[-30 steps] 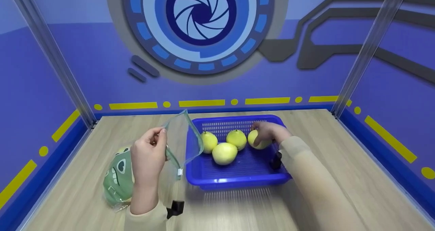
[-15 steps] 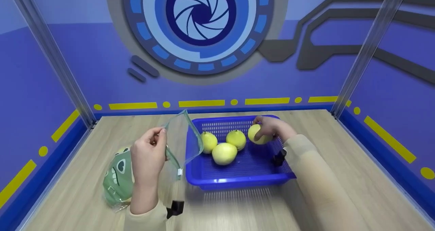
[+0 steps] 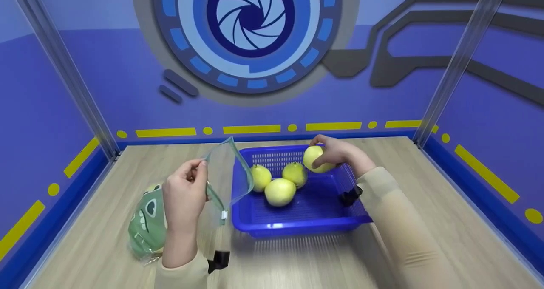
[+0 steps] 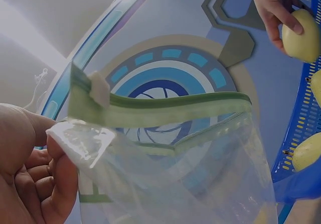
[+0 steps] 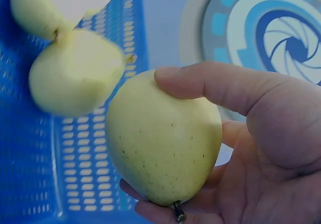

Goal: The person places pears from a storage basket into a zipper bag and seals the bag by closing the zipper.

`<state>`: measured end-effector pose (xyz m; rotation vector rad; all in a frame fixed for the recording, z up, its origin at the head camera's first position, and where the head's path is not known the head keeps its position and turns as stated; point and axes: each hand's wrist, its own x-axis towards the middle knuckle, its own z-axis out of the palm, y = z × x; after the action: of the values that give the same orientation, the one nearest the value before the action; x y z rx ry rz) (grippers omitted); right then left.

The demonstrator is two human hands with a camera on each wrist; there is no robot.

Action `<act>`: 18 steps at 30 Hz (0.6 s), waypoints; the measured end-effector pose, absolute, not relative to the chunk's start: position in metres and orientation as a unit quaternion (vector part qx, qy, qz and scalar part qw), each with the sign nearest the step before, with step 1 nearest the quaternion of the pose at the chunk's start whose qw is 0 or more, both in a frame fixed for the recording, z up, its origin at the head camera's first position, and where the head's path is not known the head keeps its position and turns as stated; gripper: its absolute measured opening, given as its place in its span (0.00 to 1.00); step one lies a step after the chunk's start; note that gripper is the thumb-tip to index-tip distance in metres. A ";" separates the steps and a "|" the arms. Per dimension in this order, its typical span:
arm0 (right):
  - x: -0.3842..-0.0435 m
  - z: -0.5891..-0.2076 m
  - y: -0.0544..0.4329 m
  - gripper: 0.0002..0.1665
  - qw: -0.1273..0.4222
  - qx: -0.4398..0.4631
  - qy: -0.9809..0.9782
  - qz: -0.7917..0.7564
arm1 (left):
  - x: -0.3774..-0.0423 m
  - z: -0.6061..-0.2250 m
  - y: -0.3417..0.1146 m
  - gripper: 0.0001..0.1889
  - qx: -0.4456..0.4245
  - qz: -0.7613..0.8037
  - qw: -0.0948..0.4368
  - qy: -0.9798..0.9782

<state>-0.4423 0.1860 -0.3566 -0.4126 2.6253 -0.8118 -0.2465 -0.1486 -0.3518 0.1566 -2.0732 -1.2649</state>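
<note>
My right hand grips a yellow-green pear between thumb and fingers, above the back right of a blue plastic basket. In the right wrist view the pear's dark stem points down. Three more pears lie in the basket: one at the left, one in front and one behind. My left hand pinches the edge of a clear zip bag with a green rim and a white slider. The bag's mouth gapes toward the basket.
A green cartoon-printed package in clear film lies on the wooden table left of my left hand, which partly covers it. Blue printed walls enclose the table at the back and sides.
My right hand has lifted its pear off the basket's floor, upward and slightly left. The left hand and the bag have stayed put.
</note>
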 end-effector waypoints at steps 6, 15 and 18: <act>-0.433 -0.347 0.172 0.36 0.146 -0.180 0.928 -0.293 | -0.247 -0.352 -0.149 0.09 0.059 -0.488 0.350 -0.798; -0.420 -0.340 0.151 0.38 0.125 -0.211 0.902 -0.355 | -0.248 -0.352 -0.149 0.09 0.059 -0.490 0.351 -0.796; -0.414 -0.337 0.145 0.38 0.117 -0.217 0.900 -0.359 | -0.247 -0.352 -0.149 0.09 0.060 -0.490 0.350 -0.797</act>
<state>-0.4142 0.1452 -0.3374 -0.6354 2.6343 -1.0505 -0.2471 -0.1490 -0.3519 0.1543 -2.0635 -1.2683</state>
